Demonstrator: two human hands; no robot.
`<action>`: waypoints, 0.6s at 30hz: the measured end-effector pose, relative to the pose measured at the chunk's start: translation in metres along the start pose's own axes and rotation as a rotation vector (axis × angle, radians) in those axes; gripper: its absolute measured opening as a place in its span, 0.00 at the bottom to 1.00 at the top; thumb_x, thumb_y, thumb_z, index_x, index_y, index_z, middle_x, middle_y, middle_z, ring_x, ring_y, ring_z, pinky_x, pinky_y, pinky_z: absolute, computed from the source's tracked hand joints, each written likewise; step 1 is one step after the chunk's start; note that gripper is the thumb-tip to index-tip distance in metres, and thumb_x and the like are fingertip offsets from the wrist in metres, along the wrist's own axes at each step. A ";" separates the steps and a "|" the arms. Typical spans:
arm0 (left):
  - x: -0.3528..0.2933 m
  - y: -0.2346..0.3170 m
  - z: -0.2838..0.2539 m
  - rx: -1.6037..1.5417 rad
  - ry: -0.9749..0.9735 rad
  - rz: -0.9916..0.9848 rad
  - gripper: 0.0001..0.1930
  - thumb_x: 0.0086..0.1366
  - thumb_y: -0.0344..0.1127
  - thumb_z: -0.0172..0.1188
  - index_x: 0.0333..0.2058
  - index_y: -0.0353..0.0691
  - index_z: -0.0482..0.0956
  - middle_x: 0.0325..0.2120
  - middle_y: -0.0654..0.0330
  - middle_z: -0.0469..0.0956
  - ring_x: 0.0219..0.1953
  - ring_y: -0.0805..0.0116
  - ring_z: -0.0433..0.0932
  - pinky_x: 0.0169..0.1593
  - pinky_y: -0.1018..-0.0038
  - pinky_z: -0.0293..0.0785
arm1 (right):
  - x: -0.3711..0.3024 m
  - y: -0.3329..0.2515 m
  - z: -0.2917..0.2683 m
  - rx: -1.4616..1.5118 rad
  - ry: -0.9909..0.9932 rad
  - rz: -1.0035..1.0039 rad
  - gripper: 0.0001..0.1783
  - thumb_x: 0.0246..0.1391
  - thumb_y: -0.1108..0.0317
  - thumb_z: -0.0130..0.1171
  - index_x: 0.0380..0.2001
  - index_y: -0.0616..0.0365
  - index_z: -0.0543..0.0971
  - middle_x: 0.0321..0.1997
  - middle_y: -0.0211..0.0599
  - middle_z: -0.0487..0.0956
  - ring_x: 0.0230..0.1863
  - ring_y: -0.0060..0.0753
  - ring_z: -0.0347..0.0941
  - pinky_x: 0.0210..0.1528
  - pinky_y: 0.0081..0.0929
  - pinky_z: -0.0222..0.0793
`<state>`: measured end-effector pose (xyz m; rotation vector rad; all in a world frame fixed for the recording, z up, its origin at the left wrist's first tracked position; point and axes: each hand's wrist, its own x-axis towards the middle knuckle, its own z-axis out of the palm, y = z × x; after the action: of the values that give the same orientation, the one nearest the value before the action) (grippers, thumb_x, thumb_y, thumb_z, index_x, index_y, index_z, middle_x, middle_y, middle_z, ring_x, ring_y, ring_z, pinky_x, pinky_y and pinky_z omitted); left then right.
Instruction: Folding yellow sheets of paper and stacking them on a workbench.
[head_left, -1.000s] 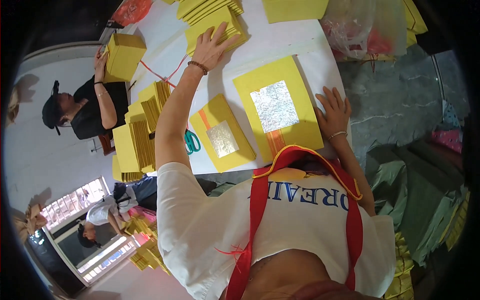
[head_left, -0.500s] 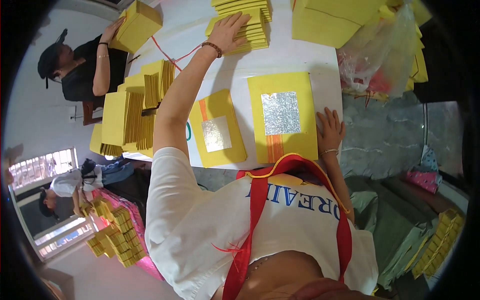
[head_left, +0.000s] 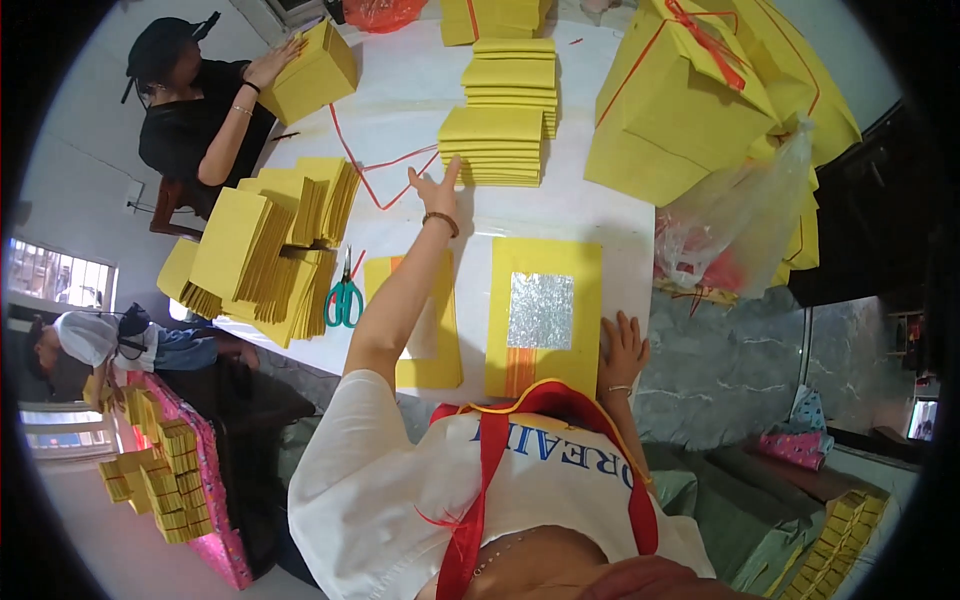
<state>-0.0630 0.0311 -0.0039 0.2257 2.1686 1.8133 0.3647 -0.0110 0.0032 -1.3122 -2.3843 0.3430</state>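
My left hand (head_left: 437,190) reaches out over the table with its fingers spread, at the near left corner of a stack of folded yellow paper (head_left: 492,140). A fingertip meets the stack's edge or nearly so; I cannot tell which. My right hand (head_left: 623,355) lies open on the table, close beside a flat yellow paper pile (head_left: 545,258) that bears a silver foil square (head_left: 541,311) and an orange band. To its left, a second yellow pile (head_left: 440,345) with a pale square is partly hidden under my left forearm.
Green-handled scissors (head_left: 345,300) lie near yellow paper bundles (head_left: 235,245). Red string (head_left: 375,190) crosses the white table (head_left: 570,215). A large yellow bundle (head_left: 640,140) and a clear plastic bag (head_left: 740,220) stand right. A co-worker's hand (head_left: 275,62) touches a yellow block (head_left: 320,75).
My left hand has come off the top of the folded paper stack and drawn back to its near left corner. The view has shifted, now showing the scissors. My right hand stays by the pile.
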 end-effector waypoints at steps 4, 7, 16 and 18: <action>-0.068 0.060 0.030 -0.345 -0.156 -0.304 0.61 0.47 0.52 0.68 0.62 0.50 0.24 0.51 0.44 0.60 0.24 0.62 0.71 0.18 0.71 0.73 | -0.008 0.010 -0.004 0.000 -0.015 0.072 0.23 0.48 0.60 0.54 0.50 0.45 0.72 0.62 0.31 0.61 0.67 0.39 0.48 0.64 0.49 0.33; -0.074 0.068 0.043 -0.417 -0.141 -0.325 0.61 0.47 0.52 0.68 0.62 0.50 0.23 0.51 0.45 0.61 0.24 0.62 0.71 0.18 0.70 0.74 | -0.005 0.006 -0.008 0.003 -0.041 0.085 0.23 0.48 0.60 0.54 0.50 0.45 0.72 0.62 0.30 0.61 0.67 0.38 0.48 0.65 0.49 0.32; -0.056 0.069 0.077 -0.340 -0.096 -0.294 0.64 0.39 0.56 0.71 0.63 0.46 0.30 0.58 0.47 0.44 0.49 0.48 0.66 0.25 0.64 0.80 | 0.000 0.009 -0.002 0.004 -0.019 0.066 0.23 0.47 0.60 0.54 0.49 0.44 0.72 0.62 0.29 0.61 0.66 0.38 0.48 0.65 0.49 0.32; -0.055 0.069 0.080 -0.345 -0.108 -0.284 0.65 0.37 0.55 0.72 0.63 0.46 0.30 0.58 0.48 0.42 0.52 0.46 0.63 0.28 0.63 0.82 | 0.001 0.007 -0.004 0.002 -0.024 0.075 0.23 0.46 0.60 0.54 0.49 0.44 0.72 0.62 0.30 0.62 0.66 0.38 0.48 0.65 0.49 0.32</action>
<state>0.0101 0.1018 0.0581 -0.0586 1.6818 1.9166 0.3718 -0.0064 0.0040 -1.4067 -2.3586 0.3847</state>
